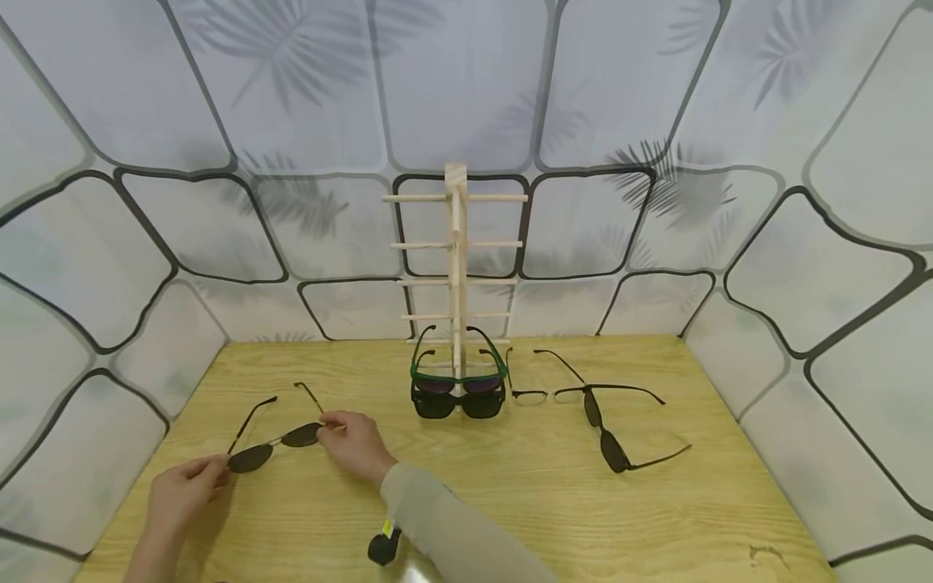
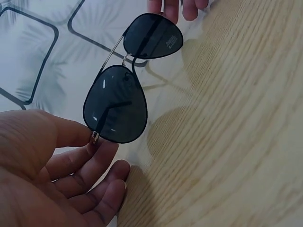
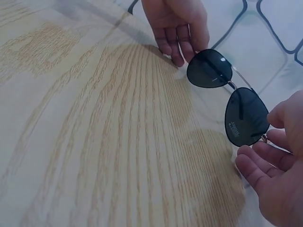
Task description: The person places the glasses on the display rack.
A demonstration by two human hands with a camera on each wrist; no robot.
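Note:
Dark aviator sunglasses (image 1: 251,458) with a thin metal bridge are at the left of the table, temples unfolded and pointing away. My left hand (image 1: 182,490) pinches them at the left hinge between thumb and fingers. At the opposite hinge, my right hand (image 1: 357,444) pinches the frame too. In the left wrist view the lenses of the sunglasses (image 2: 116,104) stand just over the wood, with their shadow below. Small pale print shows on one lens in the right wrist view, near the right hand (image 3: 284,156).
A wooden display rack (image 1: 457,267) with several pegs stands at the back. Green-framed sunglasses (image 1: 459,379) and black sunglasses (image 1: 459,402) hang low on it. To its right lie thin-rimmed eyeglasses (image 1: 530,397) and another pair of black sunglasses (image 1: 614,450). A small black object (image 1: 382,548) is near the right sleeve.

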